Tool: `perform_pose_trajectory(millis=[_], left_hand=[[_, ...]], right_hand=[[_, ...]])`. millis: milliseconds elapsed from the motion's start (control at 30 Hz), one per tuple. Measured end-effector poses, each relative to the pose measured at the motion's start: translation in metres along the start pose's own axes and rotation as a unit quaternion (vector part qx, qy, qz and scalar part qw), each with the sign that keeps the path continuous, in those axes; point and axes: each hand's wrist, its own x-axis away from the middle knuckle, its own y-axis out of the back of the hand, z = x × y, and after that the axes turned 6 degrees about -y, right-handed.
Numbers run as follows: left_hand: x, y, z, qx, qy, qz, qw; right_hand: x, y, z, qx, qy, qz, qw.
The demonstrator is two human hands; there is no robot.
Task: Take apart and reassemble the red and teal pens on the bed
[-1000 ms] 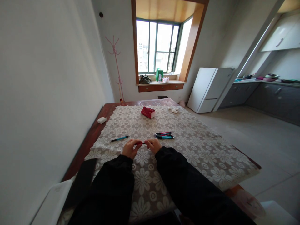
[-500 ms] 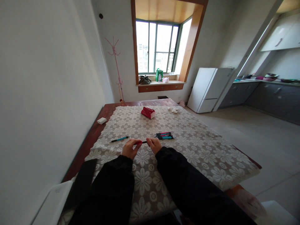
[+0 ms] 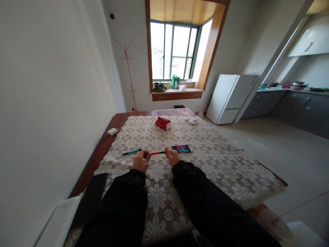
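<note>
Between my two hands a red and black pen (image 3: pixel 157 153) is held level above the tablecloth. My left hand (image 3: pixel 141 161) pinches its red end, and my right hand (image 3: pixel 172 156) is closed on its black end. Just beyond my left hand lies a blue and black pen (image 3: pixel 132 152). Several pens (image 3: pixel 182 148) in red, blue and black rest side by side beyond my right hand, partly covered by it.
A flowered tablecloth (image 3: pixel 216 164) covers the wooden table. Farther back are a red tissue pack (image 3: pixel 162 123) and crumpled white tissue (image 3: pixel 190 121). A small white box (image 3: pixel 112 131) sits at the left edge. Near my left sleeve lies a flat black object (image 3: pixel 89 195).
My hands have moved a little apart along the pen, so more of its red barrel shows between them. The loose pens have stayed in place.
</note>
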Motion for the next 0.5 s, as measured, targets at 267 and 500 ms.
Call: perform_pose_trajectory(millis=[267, 500], left_hand=[[-0.0007, 0.0014, -0.0071, 0.085, 0.045, -0.021, 0.995], [0.0000, -0.0001, -0.0043, 0.117, 0.079, -0.024, 0.990]], right_hand=[[-0.0063, -0.0048, -0.0049, -0.144, -0.065, 0.007, 0.987], [-0.0020, -0.0033, -0.0011, -0.134, -0.035, 0.034, 0.990]])
